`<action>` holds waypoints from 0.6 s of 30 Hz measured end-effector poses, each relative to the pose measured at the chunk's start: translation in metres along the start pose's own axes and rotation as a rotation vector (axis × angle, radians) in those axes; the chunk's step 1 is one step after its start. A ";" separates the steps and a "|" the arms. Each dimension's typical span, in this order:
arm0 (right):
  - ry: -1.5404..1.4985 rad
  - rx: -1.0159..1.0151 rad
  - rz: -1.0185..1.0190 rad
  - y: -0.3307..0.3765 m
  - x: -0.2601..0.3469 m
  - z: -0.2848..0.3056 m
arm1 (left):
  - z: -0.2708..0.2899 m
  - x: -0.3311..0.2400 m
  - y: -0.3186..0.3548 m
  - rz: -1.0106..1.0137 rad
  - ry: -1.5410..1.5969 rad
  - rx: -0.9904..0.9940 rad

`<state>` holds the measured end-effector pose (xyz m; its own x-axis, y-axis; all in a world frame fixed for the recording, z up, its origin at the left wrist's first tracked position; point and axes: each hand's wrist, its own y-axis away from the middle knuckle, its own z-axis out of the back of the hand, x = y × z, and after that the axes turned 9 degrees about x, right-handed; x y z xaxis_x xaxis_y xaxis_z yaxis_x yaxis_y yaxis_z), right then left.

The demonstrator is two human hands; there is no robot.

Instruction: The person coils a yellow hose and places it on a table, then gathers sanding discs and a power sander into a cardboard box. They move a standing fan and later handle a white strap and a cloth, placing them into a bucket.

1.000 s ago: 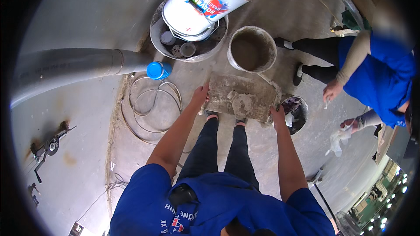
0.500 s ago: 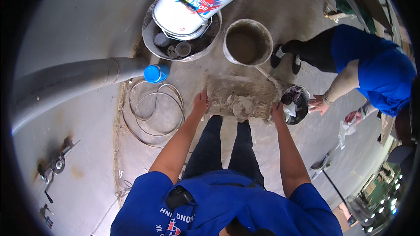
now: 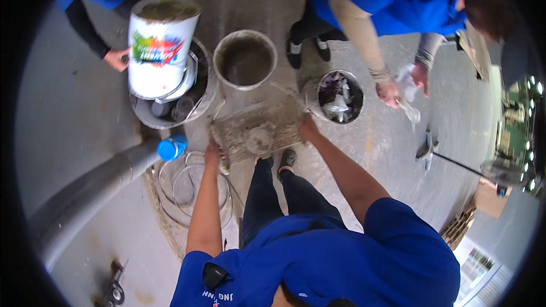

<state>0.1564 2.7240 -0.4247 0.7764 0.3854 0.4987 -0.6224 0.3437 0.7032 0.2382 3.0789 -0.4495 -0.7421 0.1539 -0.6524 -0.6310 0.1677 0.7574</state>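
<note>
A rectangular board (image 3: 230,128) caked in grey-brown mud is held level in front of my legs. A rounded lump of mud-like material (image 3: 260,139) sits on its near half. My left hand (image 3: 212,154) is closed round the board's left end, with the fingers partly hidden. The right end is gripped by my right hand (image 3: 309,129), close to a bucket of dark scraps and white plastic (image 3: 311,96). Beyond the board stands a mud-coated bucket (image 3: 272,71) with brownish contents.
A co-worker's hand (image 3: 118,59) touches a white printed bucket (image 3: 156,74) resting in a wide tub (image 3: 209,94). On the right another person holds thin clear plastic (image 3: 406,91). A blue-lidded container (image 3: 172,148), coiled hose (image 3: 176,185) and thick grey pipe (image 3: 96,185) lie to my left.
My view has swung, so the buckets and board sit further left. Both my hands stay on the board. The right-hand co-worker's hands are now together at the plastic; one foot of mine shows.
</note>
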 end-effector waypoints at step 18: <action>-0.335 0.441 0.099 0.075 -0.057 0.067 | 0.078 0.034 0.042 -0.187 -0.798 -0.291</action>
<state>0.0723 2.6708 -0.3662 0.7502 0.0798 0.6564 -0.6494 -0.0983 0.7541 0.2042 3.1669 -0.4424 -0.3091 0.8035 -0.5087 -0.8403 0.0198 0.5418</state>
